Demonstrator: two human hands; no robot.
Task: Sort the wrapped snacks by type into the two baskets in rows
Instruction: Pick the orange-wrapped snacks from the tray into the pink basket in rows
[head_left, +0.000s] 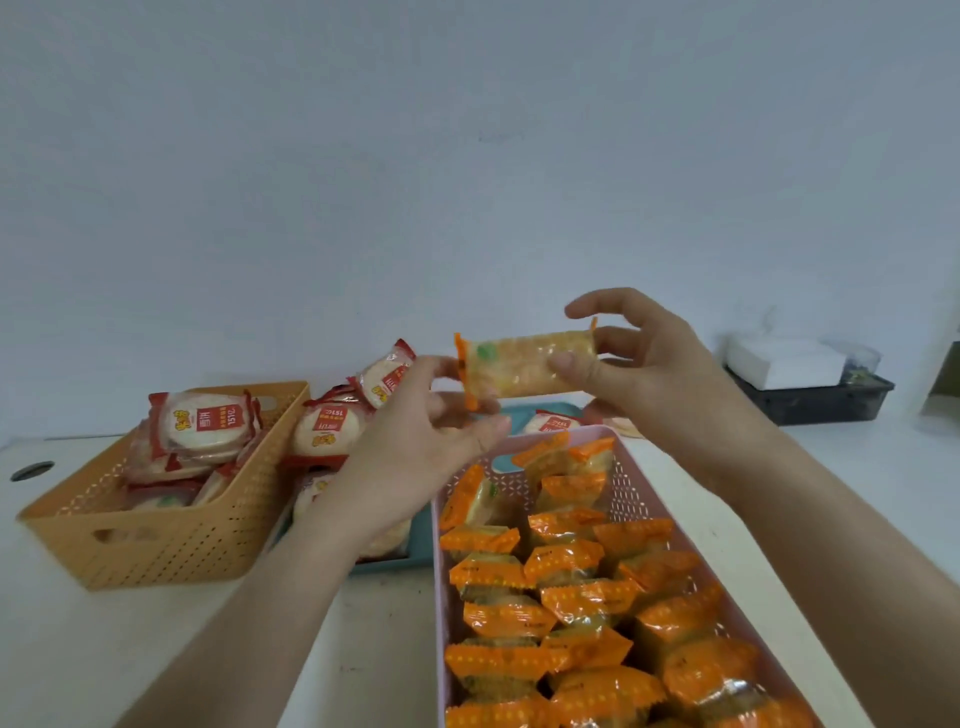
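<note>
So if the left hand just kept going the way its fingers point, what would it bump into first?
Probably nothing new: the left hand already pinches the orange-edged snack packet at its near end. Past that, its fingers aim toward the right hand holding the other end, though depth is hard to judge.

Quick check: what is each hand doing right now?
Left hand: pinching the left end of the orange-edged clear-wrapped snack.
Right hand: gripping the same snack's right end, fingers partly spread.
</note>
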